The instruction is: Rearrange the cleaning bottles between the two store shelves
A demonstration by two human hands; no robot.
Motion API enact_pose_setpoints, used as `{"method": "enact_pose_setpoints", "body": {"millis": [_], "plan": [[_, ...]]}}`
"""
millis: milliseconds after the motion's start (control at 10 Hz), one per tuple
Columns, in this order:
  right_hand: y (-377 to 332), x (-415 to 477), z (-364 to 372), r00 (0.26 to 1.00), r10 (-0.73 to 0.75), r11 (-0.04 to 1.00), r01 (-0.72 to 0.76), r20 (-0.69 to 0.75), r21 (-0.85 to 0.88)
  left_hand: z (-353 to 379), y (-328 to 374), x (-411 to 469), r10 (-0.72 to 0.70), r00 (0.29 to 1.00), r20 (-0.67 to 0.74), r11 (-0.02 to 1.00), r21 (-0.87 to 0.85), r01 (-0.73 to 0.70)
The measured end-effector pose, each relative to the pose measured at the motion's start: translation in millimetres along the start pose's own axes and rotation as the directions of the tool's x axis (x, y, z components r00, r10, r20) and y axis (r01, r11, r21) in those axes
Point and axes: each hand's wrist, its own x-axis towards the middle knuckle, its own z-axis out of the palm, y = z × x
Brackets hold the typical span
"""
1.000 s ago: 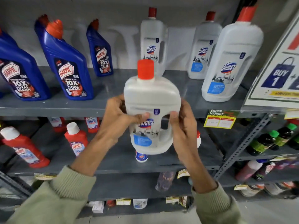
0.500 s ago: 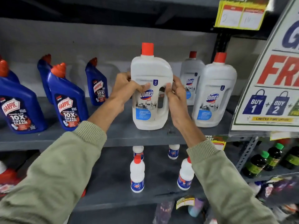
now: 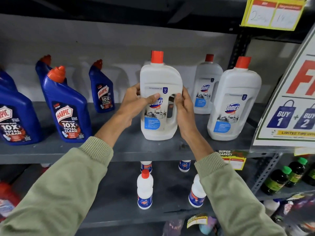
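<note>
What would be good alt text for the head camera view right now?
Both hands, left hand and right hand, hold a white Domex bottle upright on the upper grey shelf. Blue Harpic bottles stand to its left, two more Domex bottles to its right.

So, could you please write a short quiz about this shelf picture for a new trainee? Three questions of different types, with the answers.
1. True or false: both hands hold the white Domex bottle on the upper shelf.
2. Multiple choice: what colour are the Harpic bottles at the left? A) green B) blue C) yellow
3. Fill in: the held bottle's cap is ____.

Key
1. True: the left hand and the right hand grip its sides; its base is at shelf level, though contact is hard to confirm.
2. B
3. Red
</note>
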Motion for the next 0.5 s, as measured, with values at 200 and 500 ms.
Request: {"method": "enact_pose_setpoints", "body": {"millis": [200, 500], "plan": [[6, -7, -4, 1.0, 0.004, 1.0, -0.004, 0.003, -0.002, 3, -1, -8, 0.026, 0.999, -0.032, 0.999, -0.038, -0.027], [-2, -34, -18, 0.981, -0.188, 0.935, 0.167, -0.039, -0.314, -14, -11, -50, 0.18, 0.97, -0.165, 0.89, 0.446, -0.089]]}}
